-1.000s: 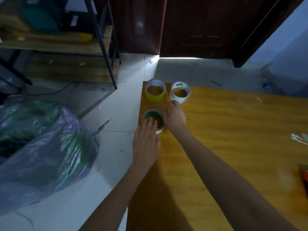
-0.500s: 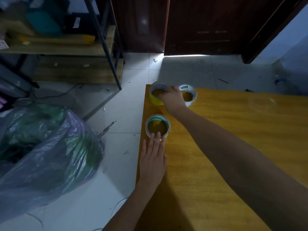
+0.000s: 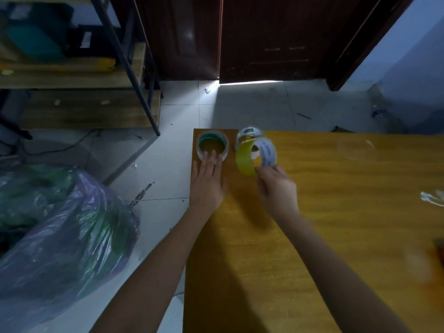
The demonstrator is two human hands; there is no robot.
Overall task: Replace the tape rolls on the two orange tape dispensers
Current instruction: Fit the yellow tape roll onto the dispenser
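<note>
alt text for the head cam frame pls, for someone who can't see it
The right hand lifts a yellow tape roll on edge above a wooden table, while the left hand lies flat with fingertips on a green-cored tape roll at the table's corner. A white-labelled roll sits just behind, and a plastic bag fills the floor at left.

Yellow tape roll [image 3: 245, 162], green-cored roll [image 3: 212, 145], yellow wood-grain table [image 3: 336, 212].

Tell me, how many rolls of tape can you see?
3. The green-cored roll lies flat at the table's far left corner, touched by the left hand. The yellow roll is lifted, tilted, in the right hand. A white roll sits partly hidden behind it.
</note>
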